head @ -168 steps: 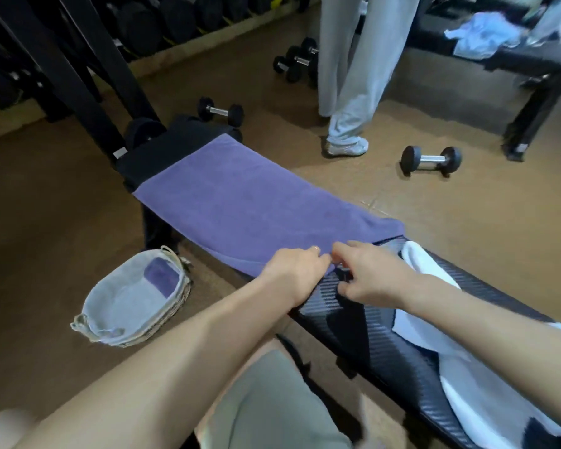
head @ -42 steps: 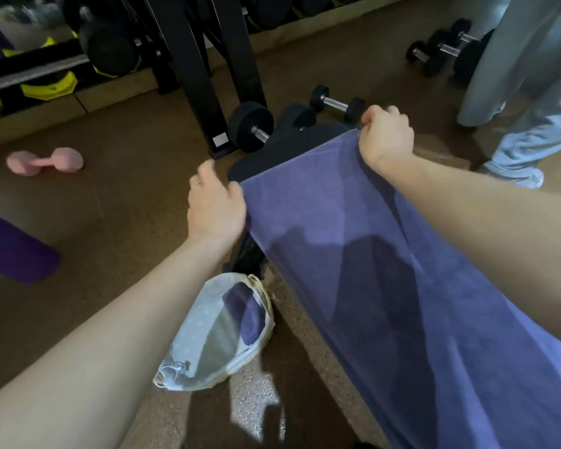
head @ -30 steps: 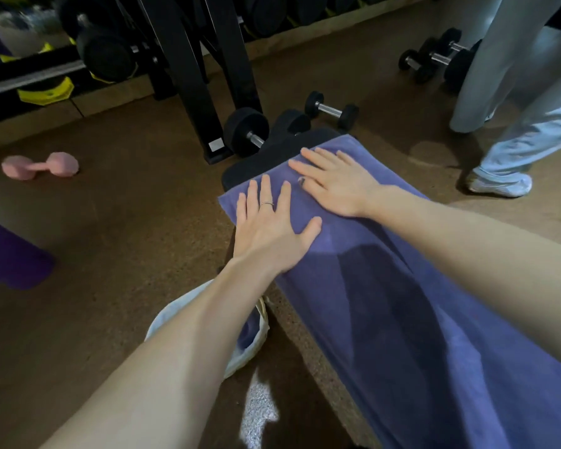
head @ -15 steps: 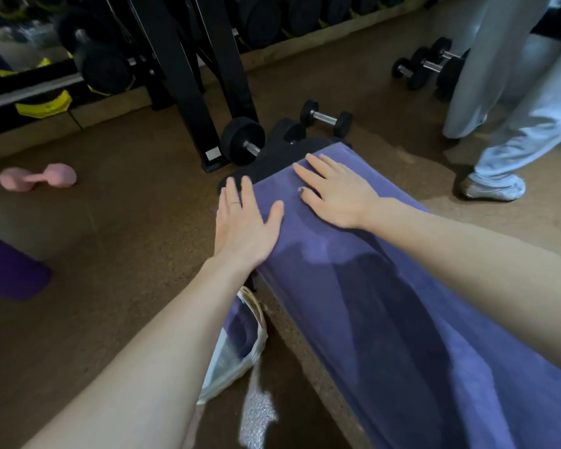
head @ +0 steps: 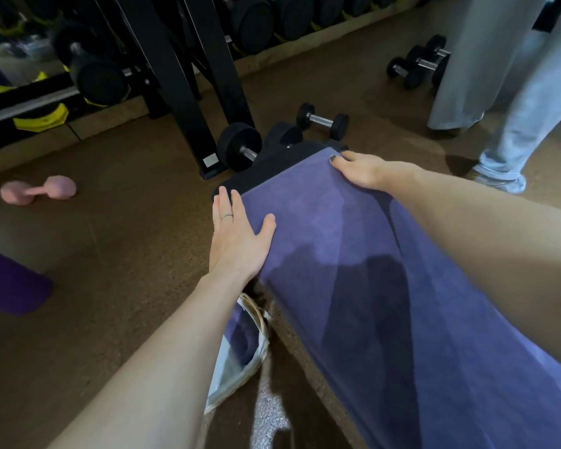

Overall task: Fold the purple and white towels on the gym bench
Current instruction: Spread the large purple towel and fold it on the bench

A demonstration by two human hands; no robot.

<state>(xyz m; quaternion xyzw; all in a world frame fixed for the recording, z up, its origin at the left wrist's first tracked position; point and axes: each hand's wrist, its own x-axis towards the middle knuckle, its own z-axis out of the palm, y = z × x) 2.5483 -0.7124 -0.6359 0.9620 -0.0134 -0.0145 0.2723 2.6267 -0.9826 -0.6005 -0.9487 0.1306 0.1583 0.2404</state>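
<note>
The purple towel lies spread along the black gym bench, whose padded end shows just beyond the towel's far edge. My left hand lies flat with straight fingers on the towel's far left corner, its fingertips reaching past the edge onto the bench. My right hand rests on the far right corner, fingers flat over the towel's edge. The white towel is out of view.
A lined wicker basket with purple cloth inside sits on the floor left of the bench. Black dumbbells and a rack leg stand beyond the bench end. A pink dumbbell lies far left. A person's legs stand at right.
Both hands have slid apart across the towel's far end, the left toward the left corner and the right toward the right corner. Earlier they gripped and pulled that edge.
</note>
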